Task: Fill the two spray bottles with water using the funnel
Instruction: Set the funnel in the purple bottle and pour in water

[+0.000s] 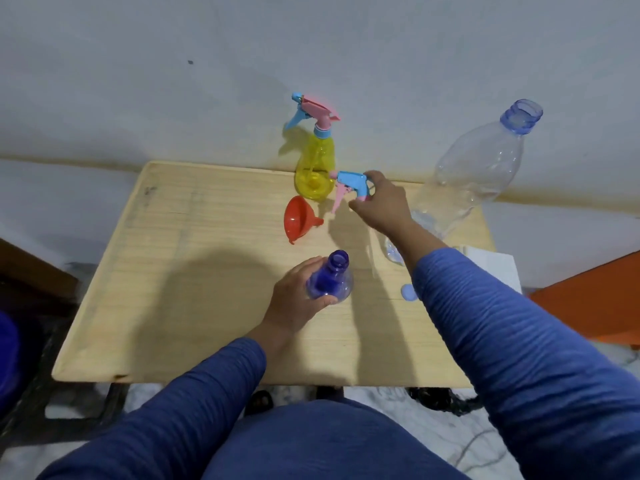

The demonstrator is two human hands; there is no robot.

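The left hand (298, 292) grips the open blue bottle (330, 277) mid-table (194, 271). The right hand (379, 202) holds a blue spray head (351, 185) beside the yellow bottle (315, 168) at the far edge. A red funnel (298, 219) lies between the bottles.

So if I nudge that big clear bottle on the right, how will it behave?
The big clear bottle looks nearly empty, so probably light. It is tall and uncapped, so likely to tip and spill what little is left. Thin clear plastic may dent under a grip.

Yellow spray bottle (314, 168), red funnel (298, 220)
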